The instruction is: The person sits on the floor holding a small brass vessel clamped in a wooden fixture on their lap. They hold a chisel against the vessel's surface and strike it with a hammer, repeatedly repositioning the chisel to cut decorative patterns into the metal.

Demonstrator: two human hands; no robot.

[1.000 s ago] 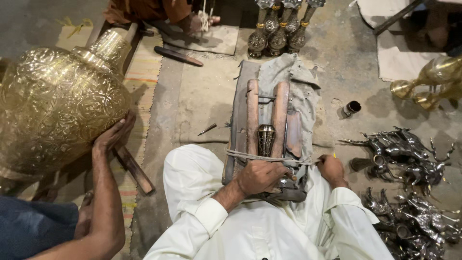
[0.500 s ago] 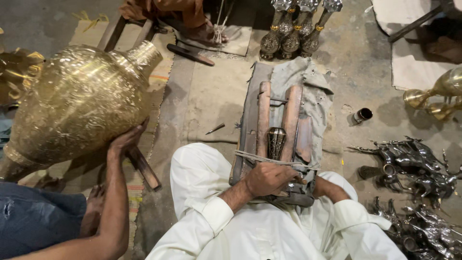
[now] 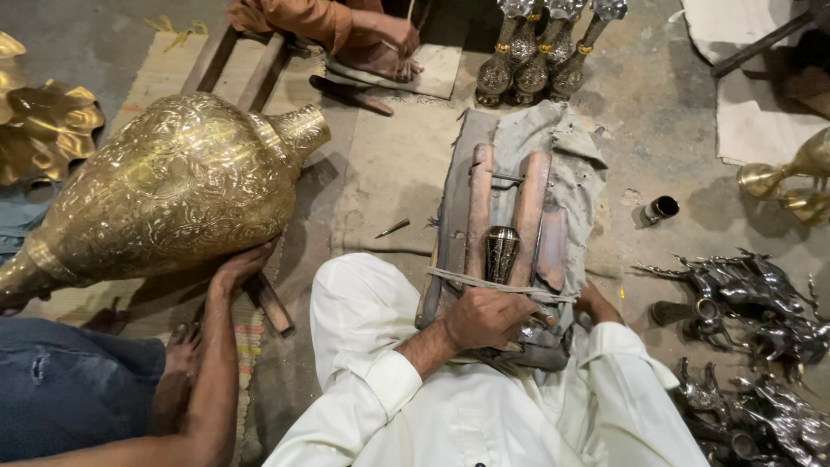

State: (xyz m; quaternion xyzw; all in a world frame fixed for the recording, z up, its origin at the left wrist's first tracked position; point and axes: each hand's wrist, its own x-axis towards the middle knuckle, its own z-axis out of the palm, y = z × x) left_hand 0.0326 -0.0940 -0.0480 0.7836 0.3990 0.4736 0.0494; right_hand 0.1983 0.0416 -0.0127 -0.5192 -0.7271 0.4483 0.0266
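Observation:
A wooden holder [image 3: 478, 207] made of two long bars lies on a grey cloth over my lap. A small dark engraved metal cup [image 3: 501, 252] sits between the bars, with a cord [image 3: 450, 277] tied across just below it. My left hand [image 3: 486, 317] is curled closed over the holder's near end, right under the cord. My right hand [image 3: 596, 303] rests against the holder's right edge; it is mostly hidden, so its grip is unclear.
A co-worker's hand [image 3: 242, 264] steadies a large engraved brass vase [image 3: 173, 190] at left. Another person in orange [image 3: 346, 22] sits at the top. Three pedestal pieces [image 3: 545, 60] stand beyond the holder. Silver horse figures [image 3: 743, 298], a small black pot [image 3: 661, 208] and brass goblets [image 3: 778, 177] lie at right.
My view has swung left, so everything sits further right in frame. My left hand stays curled on the holder's near end; the co-worker's hand stays on the vase.

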